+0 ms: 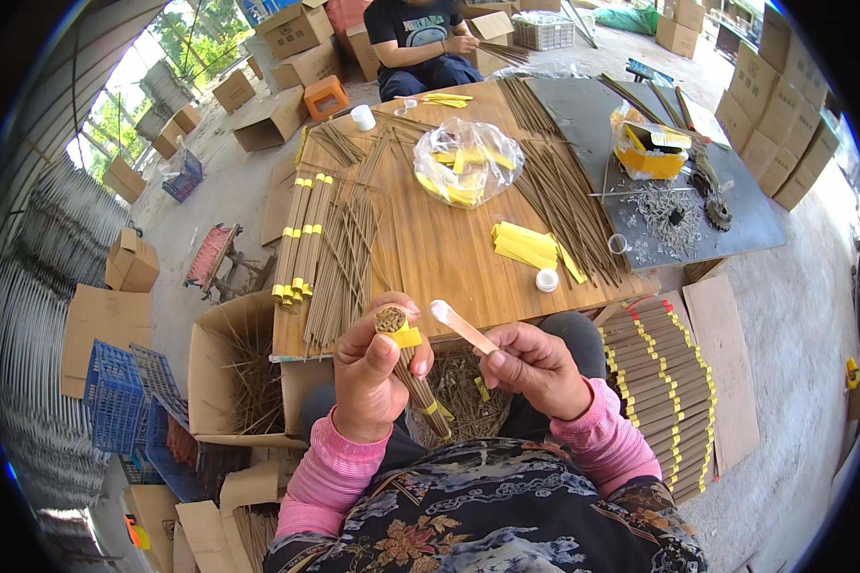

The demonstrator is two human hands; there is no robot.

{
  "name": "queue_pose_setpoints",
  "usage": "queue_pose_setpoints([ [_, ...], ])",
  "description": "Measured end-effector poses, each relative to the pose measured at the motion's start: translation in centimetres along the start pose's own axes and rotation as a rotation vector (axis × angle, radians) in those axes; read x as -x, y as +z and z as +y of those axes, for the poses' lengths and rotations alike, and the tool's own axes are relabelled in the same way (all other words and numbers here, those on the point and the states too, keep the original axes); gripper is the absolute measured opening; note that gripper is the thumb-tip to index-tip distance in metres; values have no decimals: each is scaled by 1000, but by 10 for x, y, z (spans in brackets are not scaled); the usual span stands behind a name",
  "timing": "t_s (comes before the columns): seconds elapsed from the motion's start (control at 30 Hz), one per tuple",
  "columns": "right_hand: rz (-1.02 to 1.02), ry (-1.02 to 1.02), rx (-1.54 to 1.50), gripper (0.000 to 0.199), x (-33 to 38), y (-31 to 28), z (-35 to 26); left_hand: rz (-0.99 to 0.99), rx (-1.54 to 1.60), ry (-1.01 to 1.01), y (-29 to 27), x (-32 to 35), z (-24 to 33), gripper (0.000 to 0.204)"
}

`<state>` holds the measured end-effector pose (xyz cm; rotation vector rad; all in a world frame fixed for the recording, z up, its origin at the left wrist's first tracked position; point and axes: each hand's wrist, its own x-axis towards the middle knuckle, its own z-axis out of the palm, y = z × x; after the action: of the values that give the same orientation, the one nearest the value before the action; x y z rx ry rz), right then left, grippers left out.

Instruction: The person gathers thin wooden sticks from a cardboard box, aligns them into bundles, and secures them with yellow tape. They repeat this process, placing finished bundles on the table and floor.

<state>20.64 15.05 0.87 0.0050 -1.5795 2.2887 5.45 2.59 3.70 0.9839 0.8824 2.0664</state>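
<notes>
My left hand (365,382) is closed around a bundle of thin brown incense sticks (419,389), its round end tilted up toward me. A yellow paper strip (407,337) lies at the bundle's upper end, one tail sticking out to the right; another yellow band circles it lower down. Between thumb and fingers, my right hand (537,371) pinches a flat wooden stick (468,331) with whitish paste on its tip. That tip is just right of the bundle, apart from it. On the table ahead lie loose yellow strips (526,244) beside a small white round container (547,280).
Finished-looking banded bundles (301,239) and loose sticks (344,267) cover the table's left; a plastic bag (468,162) of yellow strips sits mid-table. Many banded bundles (659,382) lie on cardboard at right. A cardboard box (225,368) stands left. Another person (420,48) sits across.
</notes>
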Motion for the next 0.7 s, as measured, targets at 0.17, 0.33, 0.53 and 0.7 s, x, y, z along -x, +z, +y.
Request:
queue_pose_setpoints([
  [0.17,-70,34,1,21,1,18,3,15,19,31,4,9,8,36],
  [0.33,21,-290,261,28,1,38,16,93,28,46,9,16,12,29],
  [0.53,97,-501,600,42,-7,53,20,136,85,70,12,20,14,27],
  [0.7,130,-531,582,41,-11,58,24,140,34,54,2,23,16,36],
])
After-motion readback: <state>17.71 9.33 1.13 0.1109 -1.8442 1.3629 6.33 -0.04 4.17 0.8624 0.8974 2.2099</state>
